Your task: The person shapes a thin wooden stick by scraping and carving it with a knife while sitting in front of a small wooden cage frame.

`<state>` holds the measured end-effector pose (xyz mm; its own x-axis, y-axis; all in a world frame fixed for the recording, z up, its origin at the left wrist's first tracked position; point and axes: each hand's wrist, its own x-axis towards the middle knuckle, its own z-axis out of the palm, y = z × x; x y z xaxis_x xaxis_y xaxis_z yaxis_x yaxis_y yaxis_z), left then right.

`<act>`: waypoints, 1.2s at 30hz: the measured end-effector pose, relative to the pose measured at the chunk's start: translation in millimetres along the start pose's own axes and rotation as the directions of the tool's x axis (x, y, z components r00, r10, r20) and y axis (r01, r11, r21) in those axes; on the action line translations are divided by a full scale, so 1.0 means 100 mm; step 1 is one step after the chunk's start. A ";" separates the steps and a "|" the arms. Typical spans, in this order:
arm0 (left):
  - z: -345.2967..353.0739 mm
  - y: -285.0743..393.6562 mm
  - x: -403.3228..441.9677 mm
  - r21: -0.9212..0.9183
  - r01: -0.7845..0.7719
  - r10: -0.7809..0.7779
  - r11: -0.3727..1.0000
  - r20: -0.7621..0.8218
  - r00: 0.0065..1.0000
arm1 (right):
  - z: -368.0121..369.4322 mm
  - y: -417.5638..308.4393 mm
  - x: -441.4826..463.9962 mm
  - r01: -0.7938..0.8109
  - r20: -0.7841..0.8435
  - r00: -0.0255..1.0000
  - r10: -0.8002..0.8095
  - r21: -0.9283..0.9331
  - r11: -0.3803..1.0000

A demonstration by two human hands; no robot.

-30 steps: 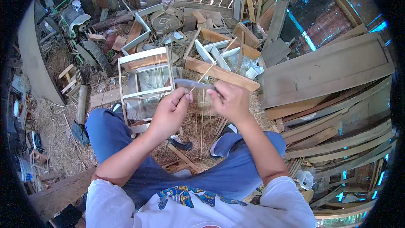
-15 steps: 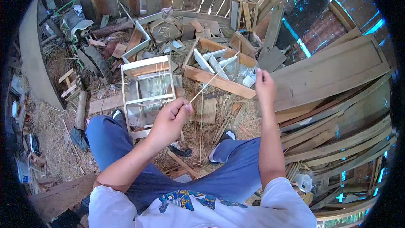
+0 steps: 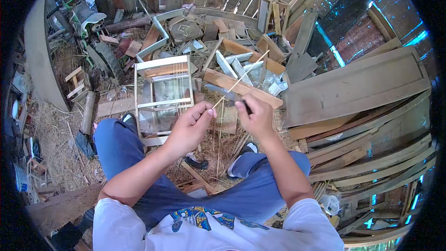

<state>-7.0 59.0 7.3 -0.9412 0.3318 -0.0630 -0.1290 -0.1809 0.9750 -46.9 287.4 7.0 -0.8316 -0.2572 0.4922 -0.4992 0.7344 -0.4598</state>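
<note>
My left hand pinches the near end of a thin pale stick, which slants up and to the right. My right hand is closed round the dark handle of a knife. Its blade points left and lies across the stick, a little beyond my left fingers. Behind my left hand stands a small wooden frame, with several thin pale strips running down its right part. Both hands are above the straw-covered floor, between my bent knees.
A long wooden board and white-painted pieces lie ahead. Large panels and stacked planks lean at the right. At the left are a motorbike, a curved sheet and a small wooden rack.
My right hand was out to the right half a second ago, and has come back in towards the stick with the knife. My left hand has stayed nearly in place, holding the stick.
</note>
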 end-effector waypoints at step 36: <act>0.01 -0.10 0.01 0.064 -0.084 0.080 0.994 0.064 0.995 | 0.07 0.42 0.05 -0.371 0.033 0.901 0.433 0.576 0.728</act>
<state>-6.2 61.5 -2.2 -0.9268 0.3744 0.0290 -0.0289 -0.1481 0.9886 -74.2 312.6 -15.0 -0.9734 0.0654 0.2195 -0.1947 0.2687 -0.9433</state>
